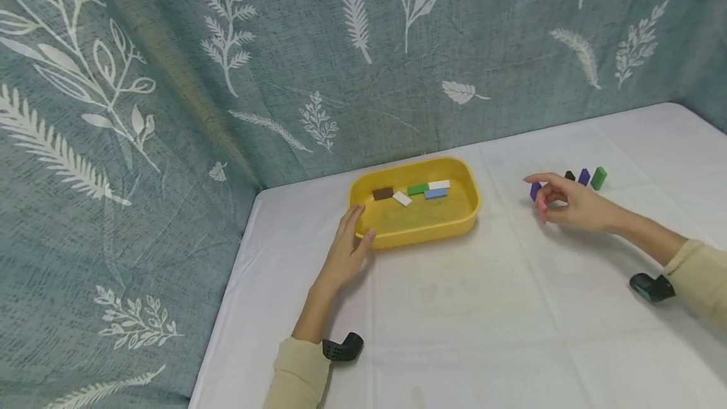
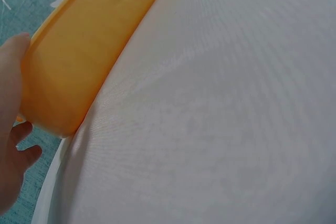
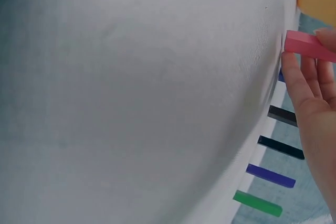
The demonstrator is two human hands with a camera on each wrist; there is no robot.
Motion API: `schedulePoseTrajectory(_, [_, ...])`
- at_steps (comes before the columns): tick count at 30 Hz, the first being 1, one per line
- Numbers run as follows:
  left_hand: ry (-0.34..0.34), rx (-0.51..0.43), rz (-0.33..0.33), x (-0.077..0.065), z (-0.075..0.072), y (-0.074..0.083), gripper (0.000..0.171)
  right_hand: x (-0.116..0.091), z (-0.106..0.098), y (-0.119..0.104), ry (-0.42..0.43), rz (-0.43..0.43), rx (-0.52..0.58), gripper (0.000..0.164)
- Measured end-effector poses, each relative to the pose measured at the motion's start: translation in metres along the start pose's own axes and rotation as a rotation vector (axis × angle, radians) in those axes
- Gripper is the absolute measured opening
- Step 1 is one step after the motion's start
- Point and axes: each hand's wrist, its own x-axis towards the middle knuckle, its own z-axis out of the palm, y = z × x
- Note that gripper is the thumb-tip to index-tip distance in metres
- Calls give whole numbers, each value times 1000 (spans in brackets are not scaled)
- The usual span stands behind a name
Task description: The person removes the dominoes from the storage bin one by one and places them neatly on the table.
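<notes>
Between its thumb and fingers my right hand [image 1: 579,206] pinches a pink domino-like block [image 3: 304,44], held over the right side of the white table. Close beside that hand stands a purple block [image 1: 536,190]. Behind the hand are a black block [image 1: 570,175], another purple block [image 1: 584,177] and a green block [image 1: 599,178], set in a row. My left hand [image 1: 344,251] holds the near left corner of a yellow tray [image 1: 420,237], its thumb at the near rim. Inside the tray lie several blocks, among them a brown one [image 1: 383,194] and a blue one [image 1: 435,194].
A white cloth [image 1: 454,333] covers the table, and a teal curtain with leaf prints [image 1: 284,49] hangs behind and to the left. Black devices are worn at the left wrist [image 1: 343,347] and the right wrist [image 1: 650,287].
</notes>
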Motion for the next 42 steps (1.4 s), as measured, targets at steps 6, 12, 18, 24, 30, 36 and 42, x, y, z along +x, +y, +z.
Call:
schedulePoseTrajectory(6, [-1,7,1,1,-1,1,59,-3,0,-1,34,7,3,63])
schedulePoseTrajectory(12, [-2,9,2,0,-1,3,58,-3,1,-2,32,0,2,63])
schedulePoseTrajectory(18, [0,14,2,-1,-1,2,57,-3,1,-1,34,28,15,66])
schedulePoseTrajectory(24, [-3,16,-2,-1,-1,2,58,-4,1,-1,49,31,-5,66])
schedulePoseTrajectory(30, [-7,18,-3,-3,0,2,58,-8,0,-4,47,39,-18,67])
schedulePoseTrajectory(36, [-14,20,-11,-2,1,1,60,-18,-12,-7,30,51,-38,71])
schedulePoseTrajectory(42, [-13,9,-19,-1,0,-1,61,-28,-20,-10,45,97,-40,73])
